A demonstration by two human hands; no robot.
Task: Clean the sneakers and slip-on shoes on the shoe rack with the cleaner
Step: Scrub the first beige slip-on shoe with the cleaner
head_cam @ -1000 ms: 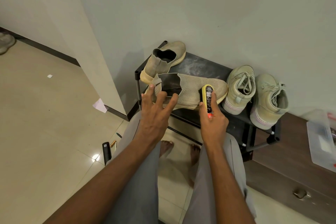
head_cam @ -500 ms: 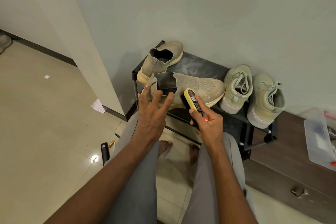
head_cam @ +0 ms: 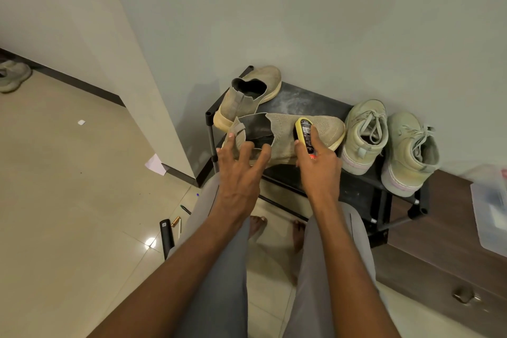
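Beige knit slip-on shoe (head_cam: 299, 132) lies across the front of the black shoe rack (head_cam: 310, 97), toe pointing right. Left hand (head_cam: 238, 170) holds its heel end, fingers spread, index fingertip on the heel tab. Right hand (head_cam: 318, 164) grips the yellow cleaner (head_cam: 304, 133), fingers curled round the body, its top end pressed against the shoe's upper. Second slip-on shoe (head_cam: 247, 96) sits behind on the rack's left corner. Pair of pale green sneakers (head_cam: 389, 143) stands at the rack's right end, heels toward the person. Brown cabinet (head_cam: 444, 250) adjoins the rack on the right.
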